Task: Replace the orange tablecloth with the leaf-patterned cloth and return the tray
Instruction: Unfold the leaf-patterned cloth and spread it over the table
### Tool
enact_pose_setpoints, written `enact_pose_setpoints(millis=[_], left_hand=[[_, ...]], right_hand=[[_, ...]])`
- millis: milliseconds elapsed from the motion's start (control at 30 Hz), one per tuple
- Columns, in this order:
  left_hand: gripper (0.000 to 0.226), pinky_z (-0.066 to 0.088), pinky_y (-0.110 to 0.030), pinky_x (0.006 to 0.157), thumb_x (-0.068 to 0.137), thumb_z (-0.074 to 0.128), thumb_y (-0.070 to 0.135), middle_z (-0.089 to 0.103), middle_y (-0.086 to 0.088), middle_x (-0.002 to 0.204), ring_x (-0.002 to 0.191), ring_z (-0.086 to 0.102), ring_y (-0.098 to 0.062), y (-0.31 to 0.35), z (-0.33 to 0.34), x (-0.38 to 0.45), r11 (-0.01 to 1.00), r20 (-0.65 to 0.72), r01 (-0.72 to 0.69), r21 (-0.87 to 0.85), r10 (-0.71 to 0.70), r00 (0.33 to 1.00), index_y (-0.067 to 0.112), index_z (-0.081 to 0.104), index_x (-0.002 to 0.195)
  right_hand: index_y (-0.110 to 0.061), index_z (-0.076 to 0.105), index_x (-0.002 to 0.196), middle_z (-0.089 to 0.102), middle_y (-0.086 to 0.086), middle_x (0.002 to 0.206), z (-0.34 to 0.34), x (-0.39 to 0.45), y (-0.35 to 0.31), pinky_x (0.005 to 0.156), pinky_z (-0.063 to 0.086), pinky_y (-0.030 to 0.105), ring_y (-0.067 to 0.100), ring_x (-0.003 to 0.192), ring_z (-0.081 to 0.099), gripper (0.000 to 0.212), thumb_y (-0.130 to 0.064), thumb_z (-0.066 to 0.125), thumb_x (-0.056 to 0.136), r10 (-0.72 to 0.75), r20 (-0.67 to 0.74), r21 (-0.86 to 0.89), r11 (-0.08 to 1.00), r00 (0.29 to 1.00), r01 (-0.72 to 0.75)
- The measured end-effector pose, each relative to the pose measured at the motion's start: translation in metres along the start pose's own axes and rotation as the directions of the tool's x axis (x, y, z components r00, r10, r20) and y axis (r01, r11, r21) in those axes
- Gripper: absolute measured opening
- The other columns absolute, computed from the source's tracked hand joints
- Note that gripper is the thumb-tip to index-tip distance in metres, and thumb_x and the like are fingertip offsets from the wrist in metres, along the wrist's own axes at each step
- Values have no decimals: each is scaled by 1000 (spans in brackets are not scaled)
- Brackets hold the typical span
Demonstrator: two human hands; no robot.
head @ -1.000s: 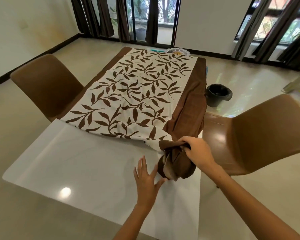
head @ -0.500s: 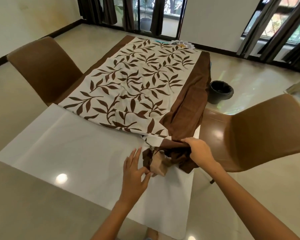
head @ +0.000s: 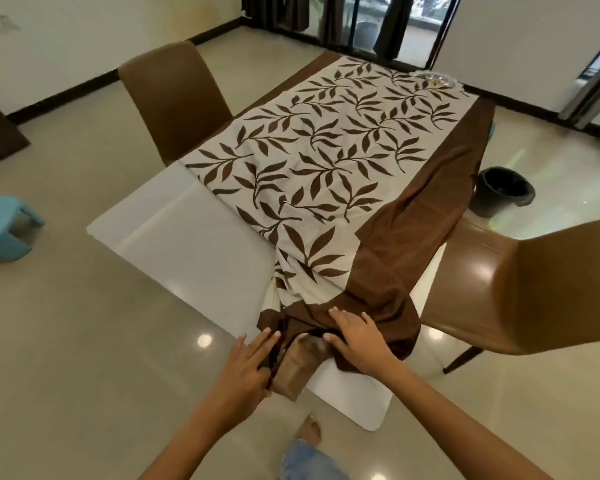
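Note:
The leaf-patterned cloth (head: 326,157), cream with brown leaves and a wide brown border, lies over the far and right part of the white table (head: 187,244). Its near corner is bunched up at the table's near right corner, with the paler underside showing. My left hand (head: 253,362) grips the fold at the bunch's left side. My right hand (head: 354,337) lies on the brown border, fingers spread and thumb tucked into the fold. A tray (head: 433,79) under clear wrap sits at the table's far end. No orange tablecloth is in view.
One brown chair (head: 174,98) stands at the table's left side, another (head: 534,289) close on the right. A black bucket (head: 503,195) stands on the floor beyond the right chair. A blue stool (head: 0,223) is at the far left. My foot (head: 309,427) is below the table corner.
The bunched corner of the cloth has come toward the table's near right corner. Both hands followed it, and my right hand now lies flatter on the border.

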State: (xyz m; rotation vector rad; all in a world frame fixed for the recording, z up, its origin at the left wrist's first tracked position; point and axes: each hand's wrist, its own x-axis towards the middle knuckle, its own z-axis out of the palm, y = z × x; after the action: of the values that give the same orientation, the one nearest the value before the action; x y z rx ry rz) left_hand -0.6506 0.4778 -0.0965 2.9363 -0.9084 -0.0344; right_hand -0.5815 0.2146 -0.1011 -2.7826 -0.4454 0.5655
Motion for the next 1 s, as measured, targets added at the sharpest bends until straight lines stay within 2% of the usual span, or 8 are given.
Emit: enact_pose_setpoints(millis=[167, 267, 367, 467, 633, 733, 900, 1000], left_hand=[[46, 18, -41, 114, 88, 43, 64, 31, 1, 152, 141, 26, -17, 0, -5, -3, 893, -120, 252, -373, -316, 941, 29, 62, 110], [61, 13, -42, 115, 96, 18, 51, 21, 2, 155, 144, 15, -16, -1, -8, 35, 844, -116, 390, -367, -457, 882, 20, 39, 144], [69, 0, -38, 117, 92, 0, 49, -5, 2, 158, 146, -3, -14, -9, 4, 76, 793, 72, 511, -333, -518, 852, 15, 4, 152], [92, -2, -33, 116, 75, -22, 60, -5, -3, 160, 147, -3, -15, -13, 27, 102, 782, 188, 553, -289, -520, 833, 11, -4, 151], [75, 1, -25, 116, 91, 0, 60, 2, 6, 157, 146, 6, -8, -1, 54, 107, 677, 111, 595, -433, -615, 780, 17, 0, 152], [64, 2, -26, 117, 100, 7, 49, 19, 0, 156, 144, 19, -13, 8, 58, 97, 685, 56, 645, -338, -670, 740, 12, 21, 150], [62, 10, -35, 117, 101, 7, 46, 22, -4, 157, 144, 17, -15, 20, 60, 74, 648, 32, 707, -285, -730, 682, 11, 28, 148], [63, 7, -39, 118, 100, 6, 50, 17, 2, 158, 145, 15, -11, 29, 59, 57, 627, 20, 726, -282, -753, 658, 17, 22, 150]], right_hand=[[-17, 51, 132, 53, 0, 135, -5, -8, 11, 109, 29, 30, 14, 126, 46, 53, -50, 35, 95, -43, -316, 92, 993, 948, 76], [-13, 60, 121, 58, 3, 128, -14, 1, 27, 104, 40, 37, 17, 119, 53, 34, -32, 52, 94, -13, -523, 105, 991, 852, 79], [-12, 60, 121, 57, 6, 130, -32, 27, 50, 104, 41, 41, 20, 121, 51, 31, -27, 52, 95, 56, -548, 125, 992, 835, 16], [-10, 47, 136, 45, 8, 143, -50, 64, 79, 111, 32, 44, 23, 133, 39, 45, -35, 40, 99, 146, -443, 164, 983, 884, -81], [-13, 6, 151, 3, 3, 159, -62, 105, 124, 116, 5, 43, 18, 146, 3, 86, -70, 11, 87, 263, -128, 160, 957, 956, -242], [-15, -6, 150, -15, -2, 157, -51, 102, 151, 115, -5, 41, 14, 145, -10, 102, -83, -5, 74, 245, -103, 25, 970, 964, -244], [-17, -8, 150, -14, -2, 158, -50, 71, 186, 114, -10, 42, 14, 145, -10, 102, -83, -6, 72, 228, -121, -125, 962, 966, -242], [-13, 10, 151, 4, 2, 159, -58, 59, 185, 113, -13, 43, 18, 146, 3, 105, -83, -5, 74, 246, -157, -167, 948, 956, -271]])
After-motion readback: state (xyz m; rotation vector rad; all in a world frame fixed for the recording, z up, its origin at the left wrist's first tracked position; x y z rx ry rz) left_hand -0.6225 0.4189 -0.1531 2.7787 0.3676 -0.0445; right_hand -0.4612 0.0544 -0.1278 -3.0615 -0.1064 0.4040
